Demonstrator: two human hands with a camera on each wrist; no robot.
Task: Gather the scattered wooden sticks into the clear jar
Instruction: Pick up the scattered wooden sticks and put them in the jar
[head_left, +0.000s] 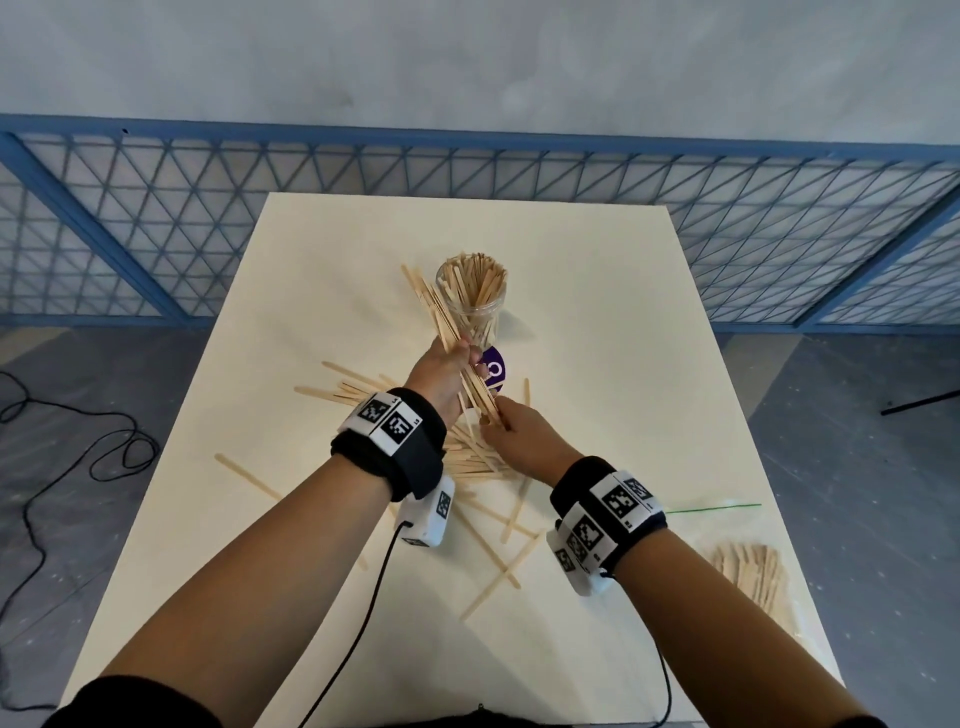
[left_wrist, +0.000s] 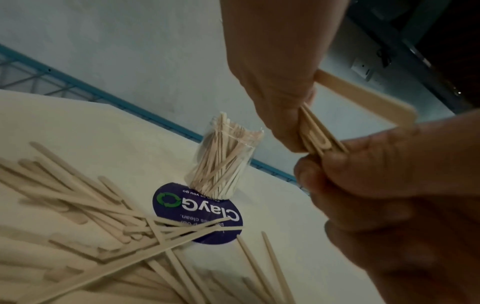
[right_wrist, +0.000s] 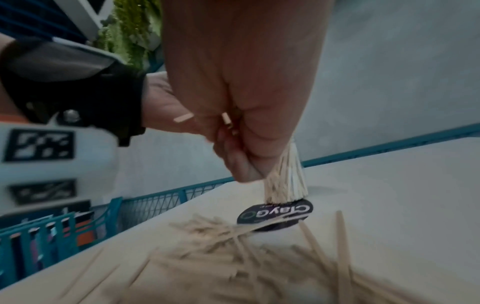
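Sticks in one bundle (head_left: 451, 332) are gripped by the left hand (head_left: 441, 371); its lower end is pinched by the right hand (head_left: 519, 434). One clear jar (head_left: 475, 301) stands on the bench (head_left: 649, 364), loose sticks (head_left: 483, 457) too many to count.

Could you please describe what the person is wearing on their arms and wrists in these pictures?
Both forearms are bare. Each wrist carries a black fabric band bearing white blocks printed with black square-pattern markers. A white camera unit hangs under the left wrist, another beside the right; a thin black cable trails from each. Dark sleeves show at the bottom.
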